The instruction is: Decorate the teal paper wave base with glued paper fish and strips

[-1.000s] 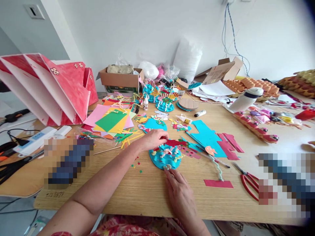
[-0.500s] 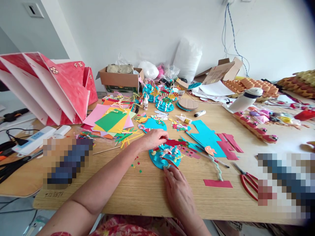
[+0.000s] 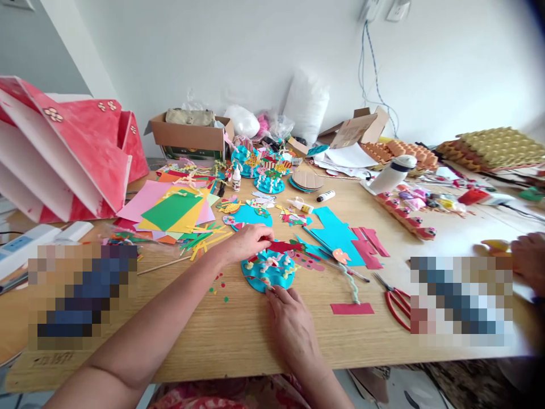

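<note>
A round blue paper disc (image 3: 251,280) with wavy blue paper strips and curly pale pieces lies on the table before me. My left hand (image 3: 251,241) is over its far left rim, fingertips pinched on a red paper cutout (image 3: 281,246). At the near rim, my right hand (image 3: 293,324) is closed, thumb and fingers gripping the disc's edge; its fingertips are partly hidden. A pink spotted paper cutout (image 3: 309,261) lies just right of the disc. Farther right, an orange paper fish (image 3: 341,255) joins a pale green twisted strand that reaches a red paper strip (image 3: 352,308).
Red-handled pliers (image 3: 395,301) lie to the right, partly blurred out. Coloured paper sheets (image 3: 172,213) are stacked at left. Blue paper (image 3: 336,233), a glue bottle (image 3: 236,179) and finished-looking blue discs (image 3: 269,183) are farther back. Another person's hand (image 3: 530,258) is at the right edge.
The view has turned right, shifting everything leftward. Another person's hand has come into view at the right. A red strip raised by my right hand now sits lower on the disc.
</note>
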### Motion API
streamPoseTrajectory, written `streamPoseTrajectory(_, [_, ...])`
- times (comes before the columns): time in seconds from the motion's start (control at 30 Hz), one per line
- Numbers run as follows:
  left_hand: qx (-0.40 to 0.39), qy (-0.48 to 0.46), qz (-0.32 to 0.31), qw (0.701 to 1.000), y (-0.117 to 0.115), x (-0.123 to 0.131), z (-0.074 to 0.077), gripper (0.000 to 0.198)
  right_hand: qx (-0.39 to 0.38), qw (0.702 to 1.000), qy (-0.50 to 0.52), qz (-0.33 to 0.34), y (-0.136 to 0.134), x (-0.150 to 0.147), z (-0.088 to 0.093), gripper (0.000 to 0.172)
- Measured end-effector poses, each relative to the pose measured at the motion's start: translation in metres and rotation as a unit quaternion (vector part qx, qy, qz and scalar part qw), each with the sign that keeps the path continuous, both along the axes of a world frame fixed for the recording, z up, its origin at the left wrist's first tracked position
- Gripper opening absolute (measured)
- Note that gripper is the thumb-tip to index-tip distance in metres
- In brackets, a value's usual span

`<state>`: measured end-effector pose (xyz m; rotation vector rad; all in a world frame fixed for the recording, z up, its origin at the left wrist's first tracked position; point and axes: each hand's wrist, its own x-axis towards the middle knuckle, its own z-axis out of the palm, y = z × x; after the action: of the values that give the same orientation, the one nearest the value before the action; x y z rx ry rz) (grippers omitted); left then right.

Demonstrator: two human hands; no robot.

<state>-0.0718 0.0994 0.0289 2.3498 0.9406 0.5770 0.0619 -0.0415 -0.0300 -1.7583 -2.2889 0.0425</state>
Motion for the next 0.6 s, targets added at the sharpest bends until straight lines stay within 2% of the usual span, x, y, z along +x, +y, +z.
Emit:
streamPoseTrajectory(0.13, [0.004, 0.008, 0.002, 1.0, 0.0012, 0.0006, -0.0019, 0.011, -0.01, 1.0, 0.021, -0.003, 0.0007, 0.0017, 0.0004, 0.026])
streamPoseTrajectory(0.37, [0.003, 0.019, 0.011, 1.0, -0.0024, 0.0, 0.0031, 0.013, -0.01, 0.998, 0.06, -0.006, 0.001, 0.0024, 0.002, 0.024])
streamPoseTrajectory(0.6, [0.007, 0.01, 0.009, 1.0, -0.0018, 0.0007, 0.0018, 0.011, 0.008, 0.992, 0.125, 0.002, -0.0053, 0.007, 0.0049, 0.028])
